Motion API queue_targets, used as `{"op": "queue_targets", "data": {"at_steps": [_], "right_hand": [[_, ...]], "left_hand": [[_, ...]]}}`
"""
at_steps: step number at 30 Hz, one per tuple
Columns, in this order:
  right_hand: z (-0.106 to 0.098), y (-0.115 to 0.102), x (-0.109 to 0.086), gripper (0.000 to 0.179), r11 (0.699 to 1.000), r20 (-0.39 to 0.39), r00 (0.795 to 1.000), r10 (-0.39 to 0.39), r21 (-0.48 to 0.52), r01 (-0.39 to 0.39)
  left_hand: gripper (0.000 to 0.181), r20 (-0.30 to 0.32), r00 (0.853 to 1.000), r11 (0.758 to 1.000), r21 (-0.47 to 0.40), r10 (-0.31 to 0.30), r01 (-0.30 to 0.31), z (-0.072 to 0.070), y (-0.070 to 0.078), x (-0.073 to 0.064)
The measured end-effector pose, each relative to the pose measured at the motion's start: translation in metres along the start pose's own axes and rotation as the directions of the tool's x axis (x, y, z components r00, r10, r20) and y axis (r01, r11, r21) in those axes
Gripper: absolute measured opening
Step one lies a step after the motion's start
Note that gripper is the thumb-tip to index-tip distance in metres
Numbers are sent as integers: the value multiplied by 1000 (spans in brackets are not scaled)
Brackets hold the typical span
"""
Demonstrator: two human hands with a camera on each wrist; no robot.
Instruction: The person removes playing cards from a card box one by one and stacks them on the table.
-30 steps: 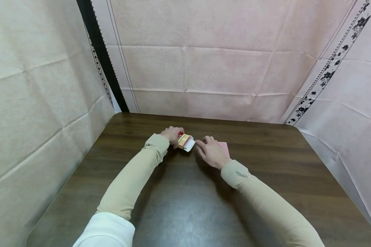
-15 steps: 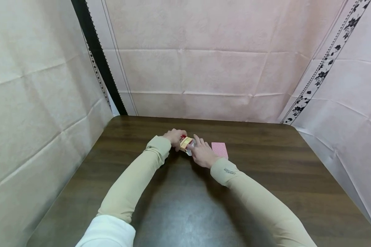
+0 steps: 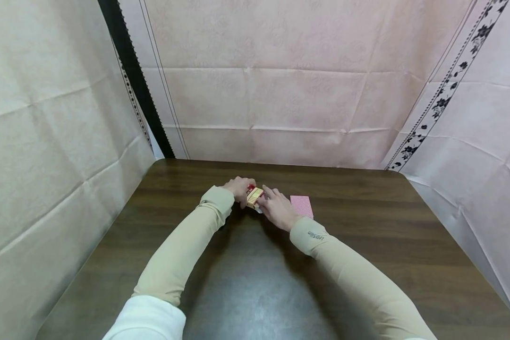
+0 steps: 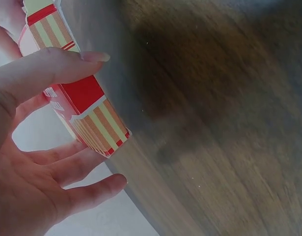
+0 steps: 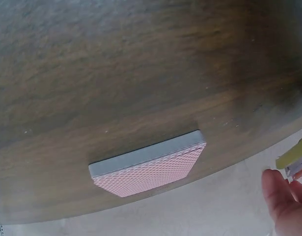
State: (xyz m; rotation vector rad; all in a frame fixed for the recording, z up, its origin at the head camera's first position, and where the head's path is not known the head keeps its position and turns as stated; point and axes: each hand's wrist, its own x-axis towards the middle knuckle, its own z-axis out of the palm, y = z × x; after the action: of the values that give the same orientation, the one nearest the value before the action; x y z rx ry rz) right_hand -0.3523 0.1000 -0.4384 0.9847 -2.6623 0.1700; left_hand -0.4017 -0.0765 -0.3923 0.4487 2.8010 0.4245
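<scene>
The box is red, its narrow side striped in cream and tan with a red band across the middle and white trim. It is in the left hand, whose thumb and fingers grip it from either side. The right hand has its fingers at the box's far end; whether they pinch it cannot be told. Just beyond that hand, the deck lies flat, pink-patterned face up.

The desk is dark, wood-grained, with rounded far corners. Pale, creased cloth surrounds it, with a black strip and a floral border.

The left wrist view shows the red band under the thumb; the right wrist view, the deck's pale, squared edge.
</scene>
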Motion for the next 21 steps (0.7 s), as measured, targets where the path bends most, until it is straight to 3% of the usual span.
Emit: {"op": "queue_targets", "data": {"at_steps": [8,13,21], "right_hand": [[-8,5,-4,32,997,-9,1000,-20,69,20],[-10,6,-5,27,993,-13,1000,-9,117,11],[-15,-2,-4,36,990,37,993,113,85,-115]], "left_hand": [[76,-5,1000,1000,9,-23,23,-2,-7,3],[76,-7,999,999,17,-42,42,-4,-7,0],[72,8,1000,1000,-12,-8,8,-6,-1,-7]]}}
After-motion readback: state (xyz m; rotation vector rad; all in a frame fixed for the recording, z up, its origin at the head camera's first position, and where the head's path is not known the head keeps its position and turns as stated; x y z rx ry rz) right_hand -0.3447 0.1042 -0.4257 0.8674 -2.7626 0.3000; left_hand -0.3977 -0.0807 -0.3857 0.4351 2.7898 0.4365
